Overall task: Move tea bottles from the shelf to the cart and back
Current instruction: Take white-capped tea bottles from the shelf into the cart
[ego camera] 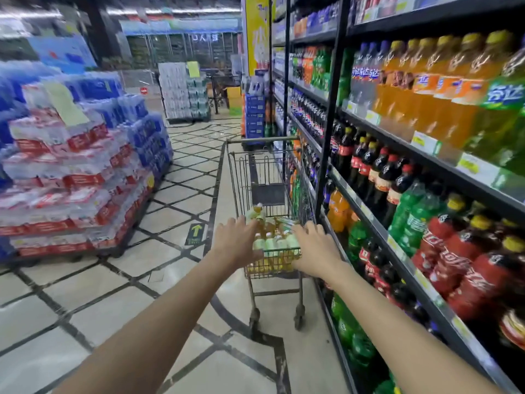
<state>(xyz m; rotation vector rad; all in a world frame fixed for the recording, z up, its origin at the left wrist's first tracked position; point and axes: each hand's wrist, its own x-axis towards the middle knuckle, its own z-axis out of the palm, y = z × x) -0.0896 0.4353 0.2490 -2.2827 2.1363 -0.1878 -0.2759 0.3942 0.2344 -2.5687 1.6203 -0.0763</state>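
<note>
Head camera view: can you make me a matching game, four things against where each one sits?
Things:
1 tea bottles
2 water packs
3 cola bottles
4 arrow sticker

Places:
A on the floor, left of the cart
B on the shelf at right
C in the cart
D stacked at far left

Pairs: 1-C, 2-D, 3-B, 4-A

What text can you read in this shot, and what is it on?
"芬达": green bottle label, slightly blurred.
"芬达", repeated: purple bottle labels.
Too blurred: white script on the red bottle labels; price tags; back wall sign.
Too small: words under the arrow on the floor sticker.
Unreadable: labels on the tea bottles in the cart.
</note>
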